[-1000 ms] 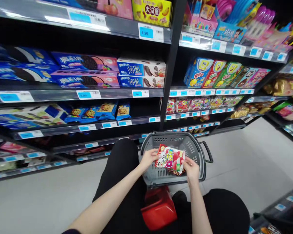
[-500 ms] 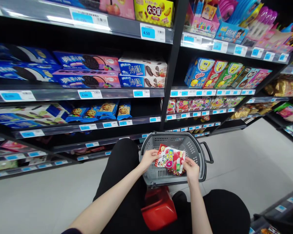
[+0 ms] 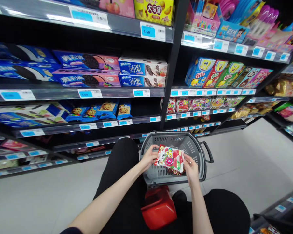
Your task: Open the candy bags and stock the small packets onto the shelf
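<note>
A bag of QQ gummy candy, white, red and pink, is held face up over a grey shopping basket. My left hand pinches its red-edged left end. At the right end, the fingers of my right hand are closed on the bag's edge. Beneath it, partly hidden, another packet with a reddish-brown pattern lies inside the basket. The basket's black handle sticks out on the right.
Shelves ahead carry blue cookie boxes, cartoon snack boxes and a row of candy bags. A red stool-like object is between my black-trousered legs. Grey floor extends right, with another shelf at lower right.
The candy bag has tilted slightly, its right end dipping and its print turning a little. Both hands keep hold of it; the right fingers have shifted slightly along the edge.
</note>
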Demonstrator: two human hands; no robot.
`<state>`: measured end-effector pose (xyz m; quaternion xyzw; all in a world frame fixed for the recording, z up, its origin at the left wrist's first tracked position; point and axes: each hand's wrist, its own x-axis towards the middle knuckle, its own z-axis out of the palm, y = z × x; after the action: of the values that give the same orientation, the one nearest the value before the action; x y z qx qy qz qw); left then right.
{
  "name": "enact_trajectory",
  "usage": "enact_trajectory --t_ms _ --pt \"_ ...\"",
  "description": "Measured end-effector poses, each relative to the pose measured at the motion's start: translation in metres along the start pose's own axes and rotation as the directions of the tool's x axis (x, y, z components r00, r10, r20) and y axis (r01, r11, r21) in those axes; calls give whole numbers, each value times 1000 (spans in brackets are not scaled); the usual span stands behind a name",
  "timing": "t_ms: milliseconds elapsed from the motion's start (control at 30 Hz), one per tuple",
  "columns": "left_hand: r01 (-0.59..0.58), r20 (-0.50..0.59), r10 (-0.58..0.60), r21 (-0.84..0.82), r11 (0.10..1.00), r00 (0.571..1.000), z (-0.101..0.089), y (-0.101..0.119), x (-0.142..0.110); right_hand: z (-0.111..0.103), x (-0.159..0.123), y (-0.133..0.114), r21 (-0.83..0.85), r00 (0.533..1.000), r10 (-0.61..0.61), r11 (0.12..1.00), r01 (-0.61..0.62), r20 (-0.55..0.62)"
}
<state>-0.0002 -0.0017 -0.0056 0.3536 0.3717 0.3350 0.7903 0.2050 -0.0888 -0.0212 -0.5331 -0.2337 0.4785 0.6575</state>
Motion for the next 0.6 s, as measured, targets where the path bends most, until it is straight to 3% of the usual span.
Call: enact_trajectory --t_ms 133,267,600 --pt "50 28 -47 -141 989 999 -3 4 1 3 -3 -7 37 993 -34 999 30 116" --pt "89 113 -65 -220 972 991 -4 7 1 3 -3 -5 -16 994 -82 996 84 73" --pt "-16 -100 24 79 997 995 -5 -3 8 -5 1 5 -81 983 -165 982 172 84"
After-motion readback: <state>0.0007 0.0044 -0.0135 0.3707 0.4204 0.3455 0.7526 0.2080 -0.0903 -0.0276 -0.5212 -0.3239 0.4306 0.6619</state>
